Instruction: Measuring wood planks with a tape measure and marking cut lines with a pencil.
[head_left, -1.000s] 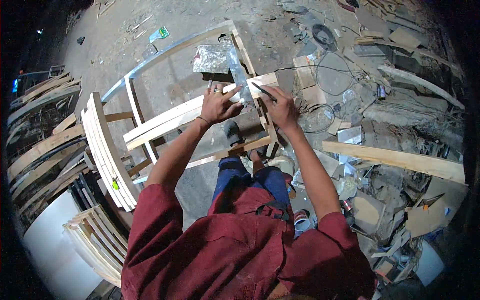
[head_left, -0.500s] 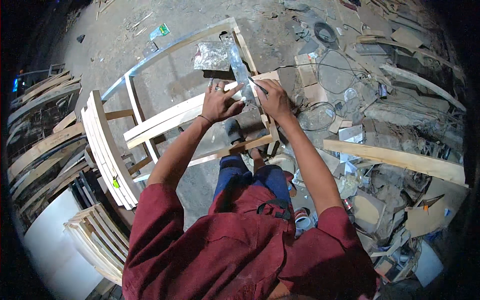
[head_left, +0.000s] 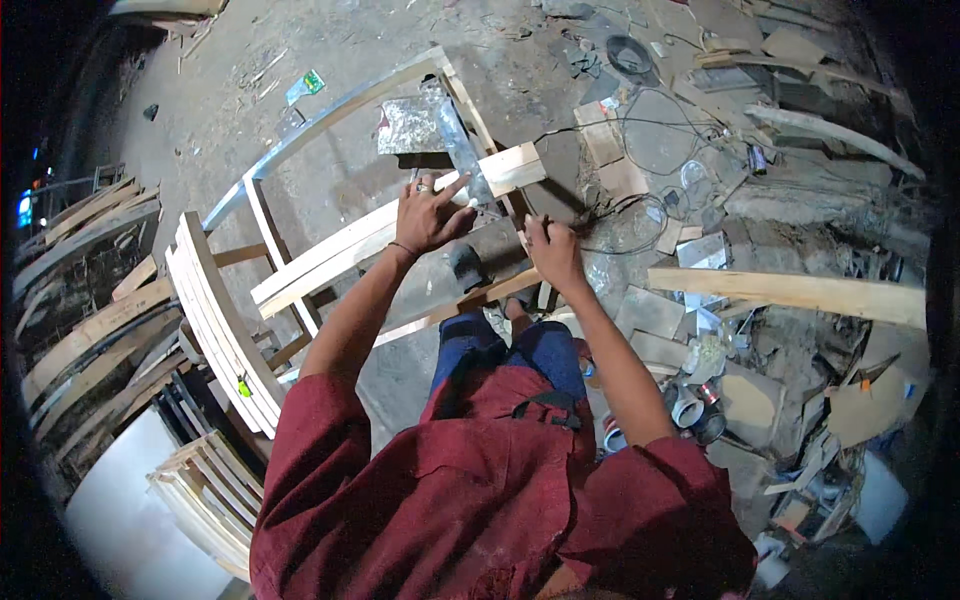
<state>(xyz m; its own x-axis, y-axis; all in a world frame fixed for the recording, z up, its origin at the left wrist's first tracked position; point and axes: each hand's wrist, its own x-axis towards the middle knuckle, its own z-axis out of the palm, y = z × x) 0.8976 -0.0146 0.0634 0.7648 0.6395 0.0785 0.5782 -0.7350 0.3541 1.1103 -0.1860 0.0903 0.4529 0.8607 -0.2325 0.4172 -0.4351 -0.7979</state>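
Note:
Fingers spread, my left hand [head_left: 430, 214] lies on pale wooden strips [head_left: 335, 246] set across a wooden frame [head_left: 345, 98]. Its index fingertip and thumb reach the near end of a flat metal strip [head_left: 458, 138], which crosses the wood. Beyond the metal strip, the bare pale wood end [head_left: 514, 168] is visible. My right hand [head_left: 553, 248] is closed, above the right side of the frame and apart from the strips. A dark pen shows in it in the earlier view; now the curled fingers mostly hide it.
Curved white wooden pieces [head_left: 222, 325] stand at left, beside more stacked slats [head_left: 210, 500]. A rusty, pale metal piece [head_left: 408, 125] lies inside the frame. At right are a long plank [head_left: 790, 293], a dark cable [head_left: 660, 122], cardboard [head_left: 622, 178] and scattered scraps.
My right hand has drawn back toward me from the metal strip, uncovering the wood end. My left hand stays on the strips. The whole view has shifted slightly.

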